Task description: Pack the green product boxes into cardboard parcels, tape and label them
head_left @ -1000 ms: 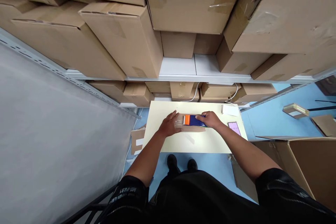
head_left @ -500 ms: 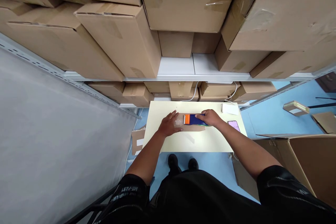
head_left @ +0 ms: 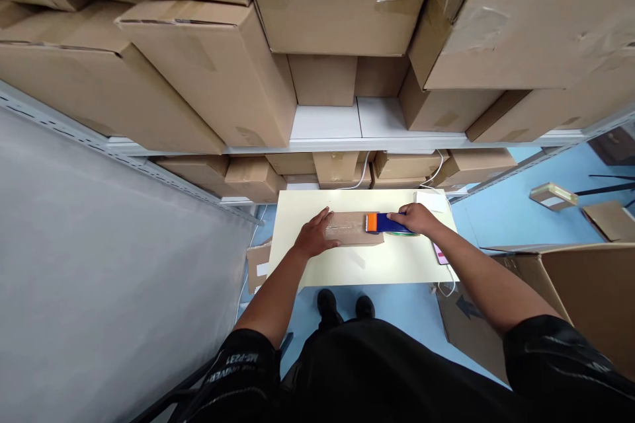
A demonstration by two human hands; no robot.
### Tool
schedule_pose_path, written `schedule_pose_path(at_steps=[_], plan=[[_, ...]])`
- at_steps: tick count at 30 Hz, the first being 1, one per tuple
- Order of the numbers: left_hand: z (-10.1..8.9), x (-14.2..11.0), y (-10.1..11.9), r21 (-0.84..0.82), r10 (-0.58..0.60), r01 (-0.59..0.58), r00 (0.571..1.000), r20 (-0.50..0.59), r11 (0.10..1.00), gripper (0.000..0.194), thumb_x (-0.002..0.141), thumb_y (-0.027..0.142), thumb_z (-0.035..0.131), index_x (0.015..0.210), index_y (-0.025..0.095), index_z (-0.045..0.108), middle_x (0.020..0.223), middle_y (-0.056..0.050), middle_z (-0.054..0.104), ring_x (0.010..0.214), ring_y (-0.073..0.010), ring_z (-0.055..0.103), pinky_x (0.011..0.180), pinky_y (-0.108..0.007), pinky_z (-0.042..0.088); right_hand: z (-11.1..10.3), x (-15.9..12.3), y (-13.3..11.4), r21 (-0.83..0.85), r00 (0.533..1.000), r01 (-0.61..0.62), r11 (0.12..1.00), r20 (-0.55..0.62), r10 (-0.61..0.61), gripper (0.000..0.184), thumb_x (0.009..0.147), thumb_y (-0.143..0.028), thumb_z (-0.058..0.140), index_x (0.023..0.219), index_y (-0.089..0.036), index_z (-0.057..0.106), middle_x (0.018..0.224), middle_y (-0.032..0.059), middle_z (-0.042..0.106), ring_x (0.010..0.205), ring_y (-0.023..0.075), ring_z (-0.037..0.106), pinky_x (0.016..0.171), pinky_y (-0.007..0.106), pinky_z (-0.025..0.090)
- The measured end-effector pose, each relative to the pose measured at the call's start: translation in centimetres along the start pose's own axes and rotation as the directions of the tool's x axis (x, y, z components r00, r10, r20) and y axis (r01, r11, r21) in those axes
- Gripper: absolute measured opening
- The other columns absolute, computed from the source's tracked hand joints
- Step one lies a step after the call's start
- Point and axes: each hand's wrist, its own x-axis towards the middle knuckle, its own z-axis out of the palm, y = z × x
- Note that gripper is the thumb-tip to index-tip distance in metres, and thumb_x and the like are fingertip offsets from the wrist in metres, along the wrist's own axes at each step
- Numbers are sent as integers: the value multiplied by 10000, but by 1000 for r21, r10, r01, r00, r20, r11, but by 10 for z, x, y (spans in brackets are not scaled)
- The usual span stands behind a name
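Note:
A small flat cardboard box [head_left: 348, 230] lies lengthwise on the pale table [head_left: 342, 268], with clear tape along its top. My left hand [head_left: 312, 236] grips the box's left end, its fingers at the far side and its thumb at the near side. Wrapped in my right hand [head_left: 415, 218] is a blue tape dispenser [head_left: 385, 223] with an orange front. Its orange end sits over the right part of the box. A bit of green shows under the dispenser. My right fingers are partly hidden.
A phone [head_left: 440, 254] lies partly behind my right forearm, near a white item [head_left: 430, 201]. Shelves of cardboard boxes [head_left: 342, 0] rise beyond the table. A large open carton [head_left: 585, 284] stands at the right, and a grey wall [head_left: 99, 264] runs along the left.
My right hand has drawn the tape dispenser rightward along the box, baring more of its taped top. My left hand stays at the left end. The view has shifted slightly.

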Motion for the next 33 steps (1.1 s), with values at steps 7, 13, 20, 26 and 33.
schedule_pose_path(at_steps=[7, 13, 20, 26, 33], plan=[[-2, 1, 0, -3, -4, 4, 1000, 16, 1000, 1067, 786, 731, 696, 1650, 291, 250, 1749, -42, 151, 1571, -296, 285, 1271, -403, 303, -18, -2, 50, 20, 1000, -23, 1000, -21, 24, 628, 774, -816, 604, 555, -228, 582, 526, -11, 527, 568, 162, 498, 582, 295, 361], [-3, 1, 1, -25, -2, 2, 1000, -2, 1000, 1089, 757, 711, 747, 1644, 294, 271, 1745, -45, 171, 1539, -309, 355, 1264, -416, 325, -35, -8, 80, -2, 999, -26, 1000, -40, 26, 683, 767, -867, 560, 539, -224, 551, 532, -2, 524, 580, 168, 496, 579, 299, 349], [-3, 1, 0, -18, -13, 13, 1000, -3, 1000, 1099, 750, 705, 762, 1645, 298, 272, 1740, -56, 191, 1517, -318, 393, 1240, -422, 368, -44, -13, 98, -65, 999, -31, 997, -19, 30, 686, 785, -867, 528, 548, -223, 552, 554, 7, 554, 596, 172, 507, 586, 305, 339], [-5, 1, 2, -17, -12, 12, 1000, 4, 1000, 1093, 756, 679, 773, 1646, 291, 272, 1741, -57, 186, 1520, -307, 389, 1249, -408, 358, -41, -7, 100, -92, 1000, -13, 996, 10, 14, 665, 797, -834, 542, 524, -230, 500, 527, -1, 502, 581, 169, 484, 588, 308, 330], [-4, 1, 3, -15, -20, 20, 1000, 0, 1000, 1086, 756, 649, 789, 1644, 282, 282, 1742, -62, 180, 1520, -312, 389, 1251, -414, 361, -29, 10, 107, -155, 999, 27, 987, 42, -21, 639, 828, -804, 524, 533, -237, 514, 533, 16, 524, 605, 189, 521, 600, 312, 344]])
